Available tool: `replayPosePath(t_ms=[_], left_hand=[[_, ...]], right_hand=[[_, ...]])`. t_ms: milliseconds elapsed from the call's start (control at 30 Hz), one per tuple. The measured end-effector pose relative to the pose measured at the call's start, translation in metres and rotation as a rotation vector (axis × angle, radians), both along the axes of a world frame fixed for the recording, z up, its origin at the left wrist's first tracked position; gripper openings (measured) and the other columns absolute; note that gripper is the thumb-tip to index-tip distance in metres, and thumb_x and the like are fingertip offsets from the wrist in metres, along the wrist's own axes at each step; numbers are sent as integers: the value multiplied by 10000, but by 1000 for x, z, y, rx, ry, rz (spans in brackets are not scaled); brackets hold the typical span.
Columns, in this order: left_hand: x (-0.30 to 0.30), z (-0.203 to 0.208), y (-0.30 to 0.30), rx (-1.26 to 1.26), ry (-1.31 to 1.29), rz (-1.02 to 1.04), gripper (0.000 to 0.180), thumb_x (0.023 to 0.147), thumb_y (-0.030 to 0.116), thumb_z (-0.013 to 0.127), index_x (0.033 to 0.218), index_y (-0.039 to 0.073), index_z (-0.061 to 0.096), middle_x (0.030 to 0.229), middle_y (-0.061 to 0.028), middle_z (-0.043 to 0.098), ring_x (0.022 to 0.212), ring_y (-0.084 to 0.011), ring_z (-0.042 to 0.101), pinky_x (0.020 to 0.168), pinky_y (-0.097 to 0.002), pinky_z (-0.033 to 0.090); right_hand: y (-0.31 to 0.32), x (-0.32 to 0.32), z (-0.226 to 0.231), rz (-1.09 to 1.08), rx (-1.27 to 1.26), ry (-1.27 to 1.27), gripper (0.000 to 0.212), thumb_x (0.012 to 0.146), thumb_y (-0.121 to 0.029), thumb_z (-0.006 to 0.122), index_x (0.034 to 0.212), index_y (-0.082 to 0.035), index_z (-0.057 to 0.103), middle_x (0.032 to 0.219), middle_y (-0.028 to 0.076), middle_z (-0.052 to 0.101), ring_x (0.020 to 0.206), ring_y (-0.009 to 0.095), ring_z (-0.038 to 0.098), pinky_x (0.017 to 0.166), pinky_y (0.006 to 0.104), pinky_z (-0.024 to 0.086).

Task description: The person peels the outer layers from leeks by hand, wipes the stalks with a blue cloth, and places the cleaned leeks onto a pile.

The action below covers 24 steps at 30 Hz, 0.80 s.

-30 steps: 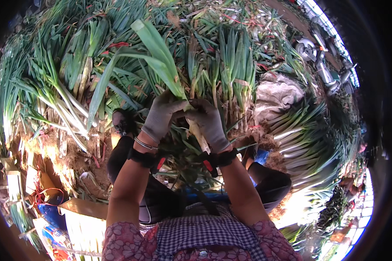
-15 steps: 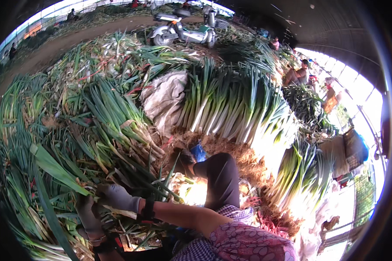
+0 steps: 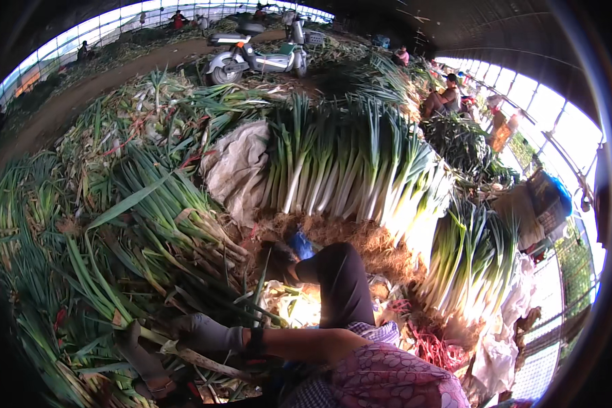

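A long green onion (image 3: 164,342) slants across the lower left, its green leaves pointing up and left and its pale stem running down toward my lap. My left hand (image 3: 141,357), in a grey glove, is closed around it near where the leaves begin. My right hand (image 3: 209,333), also gloved in grey, is closed on the same stalk just to the right. Dark straps circle both wrists. Beneath and beside the hands lie loose green onions and leaf scraps. The fingertips are partly hidden.
An untrimmed onion pile (image 3: 177,204) lies ahead on the left. Cleaned onions (image 3: 350,170) stand in a row beyond my bent knee (image 3: 343,268), near a pale sack (image 3: 238,163). Red ties (image 3: 438,348) lie at right. A scooter (image 3: 262,58) and seated people (image 3: 445,98) are farther off.
My hands have moved slightly right, the right one farther. The onion's broad leaf, raised at left before, has swung away; its pale stem now shows below the hands. The view has shifted a little.
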<state>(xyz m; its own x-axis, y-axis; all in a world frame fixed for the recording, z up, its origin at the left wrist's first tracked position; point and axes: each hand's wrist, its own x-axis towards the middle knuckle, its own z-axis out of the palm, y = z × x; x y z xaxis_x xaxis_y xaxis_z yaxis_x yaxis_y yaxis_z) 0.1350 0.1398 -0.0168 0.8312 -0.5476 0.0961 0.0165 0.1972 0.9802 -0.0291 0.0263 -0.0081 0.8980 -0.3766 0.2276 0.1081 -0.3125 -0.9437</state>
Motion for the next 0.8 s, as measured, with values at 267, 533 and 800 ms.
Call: replayPosePath(t_ms=[267,533,800], left_hand=[[24,-21,10,-170,439,34,357,864,113,561,1194,-18,534,1061,-73,595,903,-175,593,769,-310,498],[37,-29,18,-142,472,266,312,864,157,584,1112,-32,599,1064,-90,603,970,-194,581,870,-304,474],[57,-20,64,-246,388,428,195,840,84,600,1007,-15,614,925,-71,616,782,-159,580,685,-264,478]], right_hand=[[14,9,-5,125,575,-71,244,868,-53,602,1107,-14,570,947,42,613,902,101,527,812,278,455],[6,-20,14,73,-173,-64,264,857,-238,608,1024,-33,601,895,145,630,851,258,630,753,385,480],[24,-68,5,244,503,625,437,902,-449,585,1154,-93,608,835,77,647,771,192,610,700,302,485]])
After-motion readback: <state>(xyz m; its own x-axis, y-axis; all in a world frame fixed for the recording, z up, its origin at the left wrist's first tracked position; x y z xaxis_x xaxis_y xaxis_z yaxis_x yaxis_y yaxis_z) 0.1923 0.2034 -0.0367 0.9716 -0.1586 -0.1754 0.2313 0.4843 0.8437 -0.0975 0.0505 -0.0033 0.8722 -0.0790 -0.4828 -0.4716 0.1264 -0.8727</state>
